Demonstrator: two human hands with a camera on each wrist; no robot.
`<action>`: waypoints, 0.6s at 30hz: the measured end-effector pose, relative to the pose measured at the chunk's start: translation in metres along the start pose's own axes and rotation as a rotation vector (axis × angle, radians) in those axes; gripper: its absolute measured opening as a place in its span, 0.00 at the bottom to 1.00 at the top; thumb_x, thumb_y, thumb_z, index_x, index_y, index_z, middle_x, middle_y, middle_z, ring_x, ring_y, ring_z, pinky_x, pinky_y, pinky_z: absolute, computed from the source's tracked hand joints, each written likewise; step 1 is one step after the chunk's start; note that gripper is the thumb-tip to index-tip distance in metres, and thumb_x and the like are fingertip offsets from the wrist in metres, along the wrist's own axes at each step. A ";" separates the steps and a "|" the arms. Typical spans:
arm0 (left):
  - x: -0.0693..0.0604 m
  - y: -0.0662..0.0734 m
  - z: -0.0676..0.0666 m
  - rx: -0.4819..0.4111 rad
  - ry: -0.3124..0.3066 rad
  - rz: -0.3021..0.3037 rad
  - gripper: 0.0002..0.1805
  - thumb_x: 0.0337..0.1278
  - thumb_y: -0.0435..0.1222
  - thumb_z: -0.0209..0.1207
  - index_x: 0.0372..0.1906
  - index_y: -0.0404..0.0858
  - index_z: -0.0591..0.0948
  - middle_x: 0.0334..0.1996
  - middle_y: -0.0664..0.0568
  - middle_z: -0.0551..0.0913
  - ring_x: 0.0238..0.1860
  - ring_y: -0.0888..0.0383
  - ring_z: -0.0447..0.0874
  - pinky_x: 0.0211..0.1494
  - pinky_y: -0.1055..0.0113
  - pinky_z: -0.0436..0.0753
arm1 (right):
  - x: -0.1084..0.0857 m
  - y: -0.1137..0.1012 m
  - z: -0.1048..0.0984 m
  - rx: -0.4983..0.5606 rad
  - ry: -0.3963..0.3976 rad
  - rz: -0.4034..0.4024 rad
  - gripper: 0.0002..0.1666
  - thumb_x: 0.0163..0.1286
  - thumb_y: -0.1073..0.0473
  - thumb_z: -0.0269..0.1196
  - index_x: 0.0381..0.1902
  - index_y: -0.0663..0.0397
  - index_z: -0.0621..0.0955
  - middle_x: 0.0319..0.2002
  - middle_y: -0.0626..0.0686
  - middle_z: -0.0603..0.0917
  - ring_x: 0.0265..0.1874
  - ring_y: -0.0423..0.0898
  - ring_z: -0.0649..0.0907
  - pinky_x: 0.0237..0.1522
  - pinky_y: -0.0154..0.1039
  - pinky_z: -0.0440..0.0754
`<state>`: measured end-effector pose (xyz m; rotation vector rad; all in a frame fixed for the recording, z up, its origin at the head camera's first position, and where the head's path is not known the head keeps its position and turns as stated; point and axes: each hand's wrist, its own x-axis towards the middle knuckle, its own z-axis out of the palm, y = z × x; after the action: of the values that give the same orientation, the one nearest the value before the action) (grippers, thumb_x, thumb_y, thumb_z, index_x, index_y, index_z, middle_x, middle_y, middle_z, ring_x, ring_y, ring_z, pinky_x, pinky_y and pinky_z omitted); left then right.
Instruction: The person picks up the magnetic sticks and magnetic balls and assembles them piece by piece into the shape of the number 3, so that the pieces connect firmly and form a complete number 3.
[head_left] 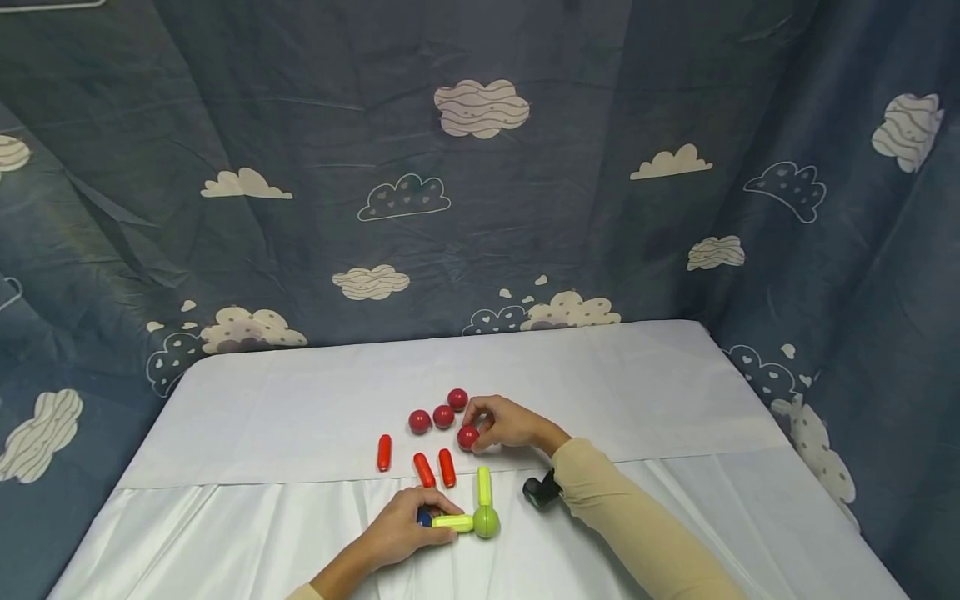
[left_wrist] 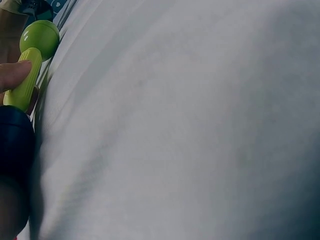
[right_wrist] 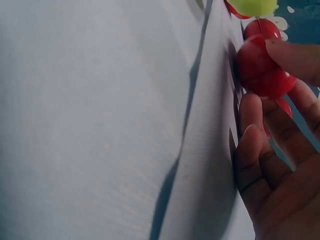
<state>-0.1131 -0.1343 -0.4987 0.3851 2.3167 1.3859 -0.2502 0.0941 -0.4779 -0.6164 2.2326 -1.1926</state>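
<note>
Grip, left: left hand [head_left: 405,527], thumb and fingers closed on a yellow-green stick [head_left: 453,523]. One end of the stick meets a green ball [head_left: 486,522]; at the other end, a blue ball [left_wrist: 15,140], partly hidden by the hand in the head view.

Grip, right: right hand [head_left: 512,422], pinching a red ball [head_left: 467,438] between thumb and fingers, beyond the green ball on the table.

Second stick [head_left: 484,486], also yellow-green: meets the green ball and points away from the person, at about a right angle to the held stick.

Red sticks [head_left: 384,452], three: lying apart, beyond the left hand.

Other red balls [head_left: 443,417], three: a close slanting row, just beyond and left of the pinched one.

Table [head_left: 630,375]: white cloth covering.

Curtain [head_left: 540,208], behind: dark blue, pale cloud pattern.

Sleeve [head_left: 637,525], right arm: beige.
</note>
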 end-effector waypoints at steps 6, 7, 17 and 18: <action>0.000 0.000 -0.001 0.005 0.000 0.003 0.12 0.57 0.34 0.75 0.47 0.40 0.91 0.43 0.52 0.89 0.43 0.61 0.77 0.49 0.71 0.72 | 0.002 0.005 -0.002 0.043 -0.013 -0.001 0.18 0.62 0.71 0.73 0.48 0.59 0.82 0.49 0.55 0.85 0.39 0.43 0.79 0.43 0.32 0.79; 0.000 0.000 -0.001 0.006 0.000 0.004 0.12 0.57 0.34 0.75 0.46 0.40 0.91 0.43 0.52 0.89 0.43 0.62 0.77 0.49 0.71 0.72 | 0.001 0.006 -0.003 0.053 -0.011 0.000 0.18 0.63 0.70 0.73 0.49 0.59 0.82 0.49 0.55 0.85 0.40 0.43 0.79 0.43 0.32 0.79; 0.000 0.000 0.000 0.004 0.002 0.003 0.12 0.57 0.34 0.75 0.46 0.40 0.90 0.43 0.52 0.89 0.43 0.61 0.77 0.49 0.71 0.73 | -0.011 0.016 -0.004 0.259 -0.001 0.005 0.22 0.74 0.66 0.63 0.63 0.70 0.79 0.56 0.63 0.83 0.40 0.42 0.86 0.49 0.37 0.88; 0.000 0.000 -0.001 0.004 0.002 0.001 0.12 0.57 0.34 0.75 0.46 0.40 0.90 0.43 0.52 0.89 0.43 0.61 0.77 0.49 0.71 0.73 | -0.013 0.017 -0.004 0.274 0.002 0.009 0.23 0.75 0.66 0.62 0.64 0.69 0.79 0.58 0.64 0.82 0.40 0.42 0.85 0.49 0.37 0.88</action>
<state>-0.1133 -0.1348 -0.4984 0.3864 2.3209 1.3832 -0.2453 0.1124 -0.4875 -0.4941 2.0221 -1.4617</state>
